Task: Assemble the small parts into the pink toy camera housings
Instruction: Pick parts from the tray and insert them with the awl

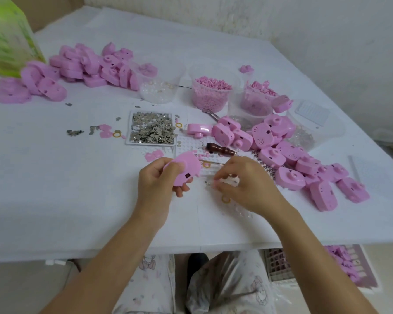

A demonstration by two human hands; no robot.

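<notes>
Our left hand point(157, 186) grips a pink housing point(184, 166) over the worktop point(77, 200); our right hand point(243, 186) curls nearby, and we cannot tell whether it holds anything.

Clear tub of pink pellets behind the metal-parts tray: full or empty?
Mostly full: pink pellets heap near the rim of the clear tub and show through its wall to the base.

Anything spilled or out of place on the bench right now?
Yes, minor. Small metal pieces lie loose on the table left of their tray, and more sit off its top edge. Yellow rings are scattered singly. One pink part sits alone at the far side. The pink housing in the left hand looks intact.
</notes>
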